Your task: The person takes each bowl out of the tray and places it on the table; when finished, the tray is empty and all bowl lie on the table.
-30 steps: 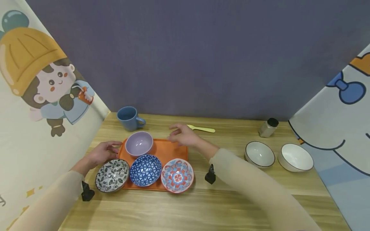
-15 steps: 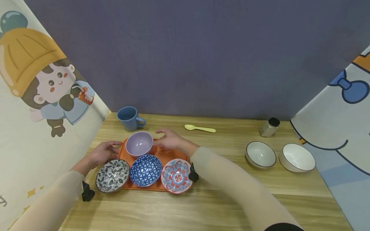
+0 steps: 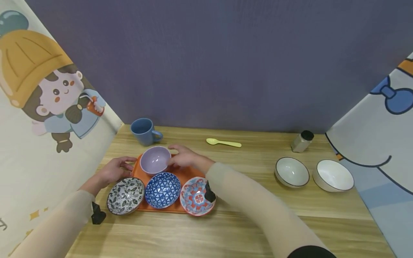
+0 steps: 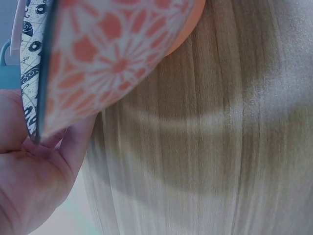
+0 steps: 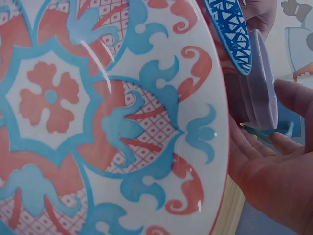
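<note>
An orange tray (image 3: 187, 171) bears a lilac bowl (image 3: 155, 160), a blue triangle-patterned bowl (image 3: 162, 190) and a red-and-blue flowered bowl (image 3: 196, 197). A black-and-white leaf-patterned bowl (image 3: 126, 196) overlaps its left side; the left wrist view shows orange flowers on its outside. My left hand (image 3: 115, 171) lies at the tray's left edge, just behind the leaf-patterned bowl, fingers loosely bent. At the lilac bowl's right side is my right hand (image 3: 185, 157), thumb and fingers spread; in the right wrist view (image 5: 274, 171) the flowered bowl hides part of it.
Behind the lilac bowl stands a blue mug (image 3: 144, 132). A yellow spoon (image 3: 223, 142) lies near the back wall. To the right are two white dark-rimmed bowls, one greyish (image 3: 292, 172) and one whiter (image 3: 333, 175), and a black-lidded jar (image 3: 302, 141).
My right hand has moved left and slightly down, from over the tray's back right to the lilac bowl's side, uncovering the spoon. The left hand and the bowls have stayed put.
</note>
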A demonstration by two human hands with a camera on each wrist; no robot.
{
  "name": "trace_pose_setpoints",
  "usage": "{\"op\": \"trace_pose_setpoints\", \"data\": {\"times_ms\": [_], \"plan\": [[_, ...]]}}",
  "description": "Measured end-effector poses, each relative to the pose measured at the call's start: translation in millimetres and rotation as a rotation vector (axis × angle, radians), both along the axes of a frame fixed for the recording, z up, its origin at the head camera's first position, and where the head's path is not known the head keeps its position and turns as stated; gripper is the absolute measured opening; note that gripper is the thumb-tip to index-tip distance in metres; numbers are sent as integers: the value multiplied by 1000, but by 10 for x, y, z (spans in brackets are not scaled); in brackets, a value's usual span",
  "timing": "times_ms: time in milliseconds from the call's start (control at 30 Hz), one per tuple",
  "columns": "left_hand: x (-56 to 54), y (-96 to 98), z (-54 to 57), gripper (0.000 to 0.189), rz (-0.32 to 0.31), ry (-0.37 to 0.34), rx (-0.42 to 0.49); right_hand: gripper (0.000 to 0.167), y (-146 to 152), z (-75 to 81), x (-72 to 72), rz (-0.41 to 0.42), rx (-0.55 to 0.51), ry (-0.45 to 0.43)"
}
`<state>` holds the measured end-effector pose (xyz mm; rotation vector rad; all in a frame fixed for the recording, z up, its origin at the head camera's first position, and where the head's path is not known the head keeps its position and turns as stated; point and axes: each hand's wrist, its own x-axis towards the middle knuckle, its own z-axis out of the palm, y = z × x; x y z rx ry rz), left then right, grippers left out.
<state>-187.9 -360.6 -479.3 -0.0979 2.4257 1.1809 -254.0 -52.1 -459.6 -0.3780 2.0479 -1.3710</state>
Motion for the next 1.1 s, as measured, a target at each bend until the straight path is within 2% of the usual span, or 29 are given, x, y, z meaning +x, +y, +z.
{"op": "trace_pose_setpoints", "data": {"times_ms": [500, 633, 900, 1100], "plan": [[-21, 24, 22, 63, 8, -7, 10, 81, -26, -35, -29, 29, -16, -88], [-18, 27, 37, 63, 2, -7, 18, 79, -39, -56, -24, 29, -50, -143], [-5, -6, 20, 64, 3, -2, 24, 77, -98, -94, 32, -61, -124, -227], [10, 5, 25, 63, 13, -6, 19, 69, -144, -87, 105, -141, -130, -216]]}}
